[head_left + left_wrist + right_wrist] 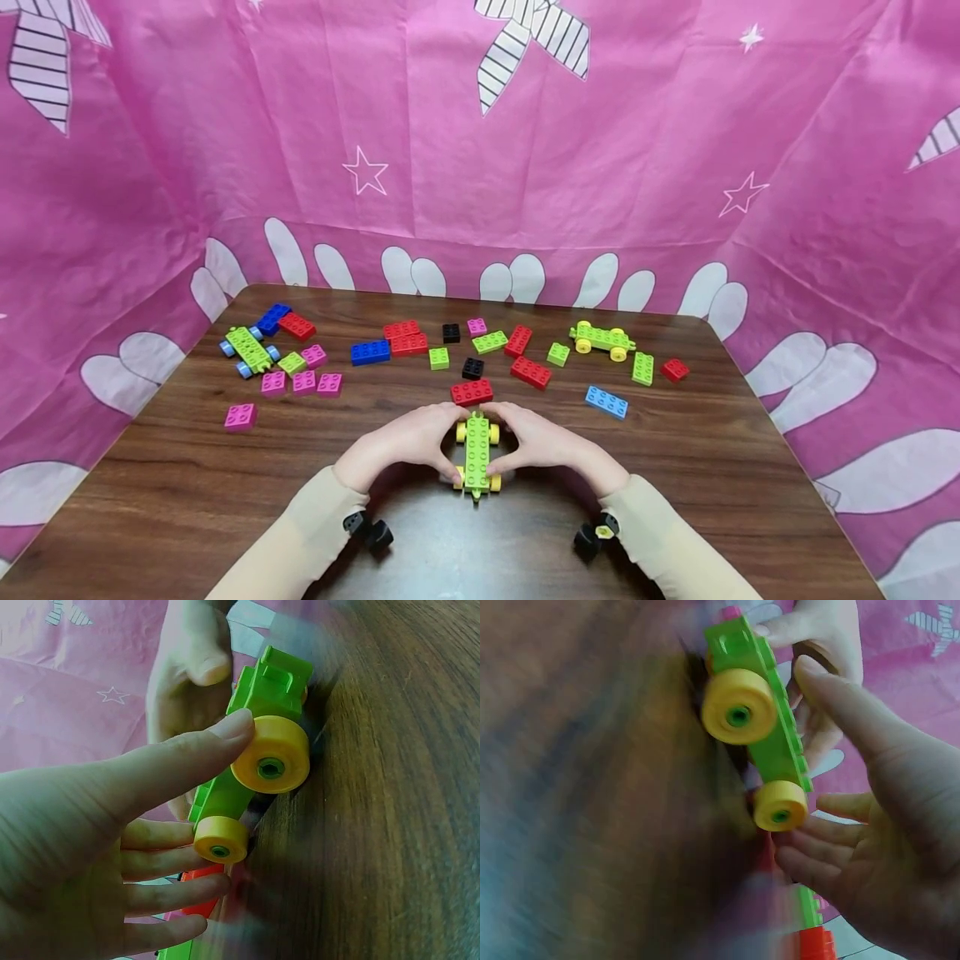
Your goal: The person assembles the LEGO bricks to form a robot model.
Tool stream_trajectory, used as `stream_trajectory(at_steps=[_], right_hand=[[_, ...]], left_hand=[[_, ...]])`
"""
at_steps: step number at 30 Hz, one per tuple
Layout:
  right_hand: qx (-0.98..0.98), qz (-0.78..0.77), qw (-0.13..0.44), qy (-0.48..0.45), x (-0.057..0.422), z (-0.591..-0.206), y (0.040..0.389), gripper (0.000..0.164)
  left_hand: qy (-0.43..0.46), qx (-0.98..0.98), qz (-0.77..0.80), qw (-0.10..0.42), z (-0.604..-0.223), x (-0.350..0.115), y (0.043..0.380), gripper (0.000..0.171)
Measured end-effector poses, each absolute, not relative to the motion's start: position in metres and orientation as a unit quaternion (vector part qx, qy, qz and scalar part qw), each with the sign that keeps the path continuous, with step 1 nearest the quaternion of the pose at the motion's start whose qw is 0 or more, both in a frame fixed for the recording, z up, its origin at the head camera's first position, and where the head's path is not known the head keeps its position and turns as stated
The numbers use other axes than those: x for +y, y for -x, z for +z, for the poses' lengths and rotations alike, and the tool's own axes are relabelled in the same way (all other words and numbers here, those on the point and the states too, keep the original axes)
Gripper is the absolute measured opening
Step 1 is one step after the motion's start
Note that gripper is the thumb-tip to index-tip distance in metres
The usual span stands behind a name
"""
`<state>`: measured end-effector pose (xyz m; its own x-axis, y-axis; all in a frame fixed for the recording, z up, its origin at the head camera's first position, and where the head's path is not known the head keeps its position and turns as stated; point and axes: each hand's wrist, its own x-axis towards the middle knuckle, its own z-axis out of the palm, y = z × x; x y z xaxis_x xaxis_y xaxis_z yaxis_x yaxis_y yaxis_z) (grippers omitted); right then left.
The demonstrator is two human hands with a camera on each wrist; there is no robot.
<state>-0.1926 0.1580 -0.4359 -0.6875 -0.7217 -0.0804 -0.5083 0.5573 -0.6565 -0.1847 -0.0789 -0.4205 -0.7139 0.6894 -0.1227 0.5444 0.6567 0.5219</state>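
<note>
No words, numbers or brand names can be read. The only legible signs are figures printed on the pink cloth (562, 200): in the head view, one outlined star (360, 171) at upper left of centre, another outlined star (742, 197) at the right, a small white star (751, 37) at upper right, and a striped bow (504, 67) at top centre. The left wrist view shows an outlined star at upper left.

Lime-green studded car base (477, 454), four yellow wheels (494, 434), studs up; on brown wooden table (720, 467)
</note>
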Motion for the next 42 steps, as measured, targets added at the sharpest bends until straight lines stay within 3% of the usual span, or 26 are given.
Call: stream_trajectory(at_steps=[8, 15, 24, 42], right_hand=[[0.854, -0.359, 0.135, 0.351, 0.161, -0.420, 0.223, 0.069], [0.861, -0.371, 0.057, 0.343, 0.159, -0.417, 0.265, 0.049], [0.871, -0.379, 0.004, 0.312, 0.150, -0.423, 0.310, 0.035], [0.885, -0.382, 0.037, 0.264, 0.136, -0.437, 0.366, 0.044]], left_hand=[[-0.334, 0.898, 0.235, 0.163, -0.418, -0.079, 0.187, 0.087], [-0.320, 0.901, 0.241, 0.166, -0.417, -0.077, 0.188, 0.089], [-0.307, 0.907, 0.230, 0.175, -0.419, -0.077, 0.187, 0.088], [-0.319, 0.906, 0.231, 0.158, -0.426, -0.079, 0.184, 0.090]])
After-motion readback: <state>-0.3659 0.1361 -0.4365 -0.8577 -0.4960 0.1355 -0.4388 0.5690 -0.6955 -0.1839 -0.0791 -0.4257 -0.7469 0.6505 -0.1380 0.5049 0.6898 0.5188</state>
